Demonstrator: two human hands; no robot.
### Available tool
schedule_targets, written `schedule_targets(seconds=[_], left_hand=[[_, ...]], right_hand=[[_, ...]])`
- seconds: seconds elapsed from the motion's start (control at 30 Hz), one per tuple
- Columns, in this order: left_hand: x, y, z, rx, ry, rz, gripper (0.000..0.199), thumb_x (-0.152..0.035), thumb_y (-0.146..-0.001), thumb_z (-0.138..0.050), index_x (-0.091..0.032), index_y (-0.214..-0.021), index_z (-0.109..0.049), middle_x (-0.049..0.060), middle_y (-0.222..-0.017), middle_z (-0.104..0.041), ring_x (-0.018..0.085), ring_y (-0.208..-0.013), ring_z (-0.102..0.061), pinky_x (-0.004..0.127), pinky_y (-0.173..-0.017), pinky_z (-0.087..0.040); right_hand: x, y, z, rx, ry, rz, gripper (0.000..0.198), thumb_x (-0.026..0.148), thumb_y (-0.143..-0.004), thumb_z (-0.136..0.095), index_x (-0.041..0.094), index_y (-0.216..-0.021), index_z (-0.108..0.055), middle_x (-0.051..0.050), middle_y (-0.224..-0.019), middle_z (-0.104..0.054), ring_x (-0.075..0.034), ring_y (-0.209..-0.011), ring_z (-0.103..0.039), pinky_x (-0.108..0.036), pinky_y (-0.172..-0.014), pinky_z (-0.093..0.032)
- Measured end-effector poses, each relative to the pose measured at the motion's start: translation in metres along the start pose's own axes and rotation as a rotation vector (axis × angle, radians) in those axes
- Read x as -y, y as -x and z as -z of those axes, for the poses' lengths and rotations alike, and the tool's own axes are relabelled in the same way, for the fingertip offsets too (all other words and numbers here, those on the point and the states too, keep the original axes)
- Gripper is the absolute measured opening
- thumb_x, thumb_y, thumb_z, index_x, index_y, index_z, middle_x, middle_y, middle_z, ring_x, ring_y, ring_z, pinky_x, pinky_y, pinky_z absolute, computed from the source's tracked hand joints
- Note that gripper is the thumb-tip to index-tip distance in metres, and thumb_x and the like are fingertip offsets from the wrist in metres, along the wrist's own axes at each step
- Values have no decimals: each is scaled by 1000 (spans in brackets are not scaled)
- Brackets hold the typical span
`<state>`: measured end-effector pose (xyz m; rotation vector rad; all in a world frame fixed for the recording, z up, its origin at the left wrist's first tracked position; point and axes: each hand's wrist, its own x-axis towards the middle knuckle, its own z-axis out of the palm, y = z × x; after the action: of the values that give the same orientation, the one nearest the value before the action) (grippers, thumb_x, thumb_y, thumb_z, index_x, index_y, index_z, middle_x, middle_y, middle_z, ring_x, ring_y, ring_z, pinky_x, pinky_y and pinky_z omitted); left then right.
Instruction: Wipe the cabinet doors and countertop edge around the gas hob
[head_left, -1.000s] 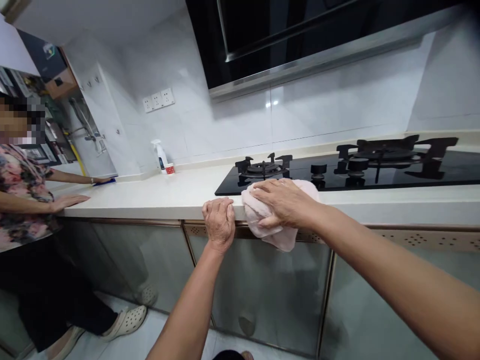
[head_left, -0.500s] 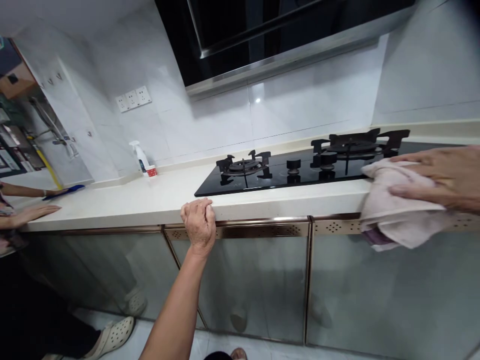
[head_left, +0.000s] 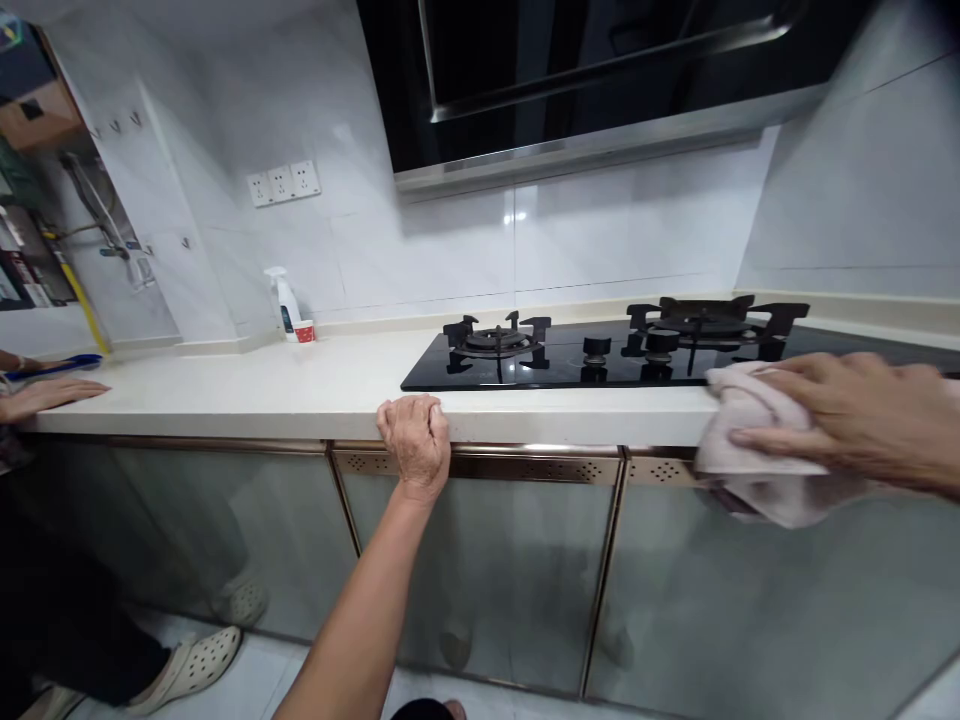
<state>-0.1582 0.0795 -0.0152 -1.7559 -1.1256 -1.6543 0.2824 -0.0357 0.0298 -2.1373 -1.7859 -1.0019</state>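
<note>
The cloth (head_left: 739, 440) lies under my right hand (head_left: 862, 420), pressed against the front edge of the worktop (head_left: 315, 385) toward its right, with its loose part hanging below that edge over a cabinet door. I have it in my grasp, fingers across the top and thumb along the near side, though hand and cloth are a little blurred. It is pale pink, soft and bunched in thick folds, with a darker patch low down. My left hand (head_left: 416, 440) is clenched on the same front edge, well left of the cloth, knuckles up. The worktop is smooth and cream-white, with a squared front. Just behind the cloth, the hob (head_left: 559, 374) is a flat sheet of glossy black glass, set back a little from the front edge; two matt black burners with pronged supports and two round knobs stand on it. Near the back edge, left of the hob, a white plastic spray bottle (head_left: 286, 308) stands beside a small red-and-white cup (head_left: 304, 331). At the left end, another person's hand (head_left: 56, 394) rests flat near the front edge, close to a blue cloth (head_left: 71, 364). Below, the cabinet doors (head_left: 480, 570) are greenish, glossy panels in bronze-coloured metal frames.
</note>
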Motion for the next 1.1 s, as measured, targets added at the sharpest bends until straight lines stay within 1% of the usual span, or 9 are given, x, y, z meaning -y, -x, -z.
schedule_targets(seconds=[0.17,0.3,0.43,0.57,0.77,0.83,0.93,1.0,1.1], left_hand=[[-1,-1,2,1,-7,-7,25,-28,-96,-39,-23,-89,-62,3,-92,-68,21,-96,-56,43,-106,-28],[1,-1,6,43,-25,-33,25,-29,-97,-39,-23,-92,-63,4,-95,-69,22,-98,-56,44,-106,-29],[9,1,8,66,-14,-75,30,-25,-97,-33,-21,-102,-63,8,-101,-68,23,-103,-56,44,-105,-31],[13,0,12,88,62,-52,27,-22,-95,-35,-21,-105,-61,7,-100,-68,23,-103,-57,46,-105,-32],[-10,-24,33,-16,381,277,26,-30,-93,-44,-22,-118,-49,9,-118,-58,18,-99,-59,35,-90,-47],[-28,-30,34,-8,412,159,28,-32,-94,-44,-22,-119,-49,10,-126,-54,20,-109,-56,36,-94,-45],[-55,-30,27,184,365,-108,26,-33,-97,-40,-24,-117,-53,7,-123,-59,20,-117,-53,40,-102,-39],[-67,-27,21,313,237,-147,26,-37,-99,-37,-27,-115,-56,4,-116,-64,20,-113,-55,42,-103,-36],[-76,-26,16,410,-13,-198,34,-52,-97,-41,-31,-118,-58,3,-121,-63,24,-114,-53,46,-101,-33]], right_hand=[[127,-24,50,-56,-130,309,81,84,-79,-36,23,-127,-59,-17,-117,-60,-30,-94,-50,-40,-75,-34],[229,-47,83,-135,-234,473,72,80,-80,-44,23,-121,-59,-14,-114,-59,-28,-95,-49,-38,-77,-33],[282,-63,96,-163,-300,551,61,72,-78,-55,21,-111,-60,-13,-111,-59,-29,-98,-49,-39,-79,-33],[285,-68,94,-132,-350,583,65,70,-74,-61,20,-116,-57,-14,-117,-59,-31,-102,-50,-41,-83,-34],[275,-75,93,36,-609,592,80,64,-65,-71,21,-128,-49,-13,-126,-57,-34,-113,-49,-46,-92,-37],[272,-78,93,86,-773,549,82,57,-64,-73,22,-132,-43,-12,-126,-57,-33,-112,-52,-46,-94,-39],[259,-79,91,111,-1032,501,78,43,-69,-67,20,-137,-37,-13,-131,-52,-27,-113,-54,-43,-97,-43],[239,-78,90,113,-1101,546,67,38,-72,-63,19,-134,-44,-14,-136,-48,-25,-120,-52,-40,-101,-42],[190,-73,82,171,-1037,583,52,44,-79,-56,22,-126,-57,-10,-135,-52,-25,-124,-51,-40,-106,-40]])
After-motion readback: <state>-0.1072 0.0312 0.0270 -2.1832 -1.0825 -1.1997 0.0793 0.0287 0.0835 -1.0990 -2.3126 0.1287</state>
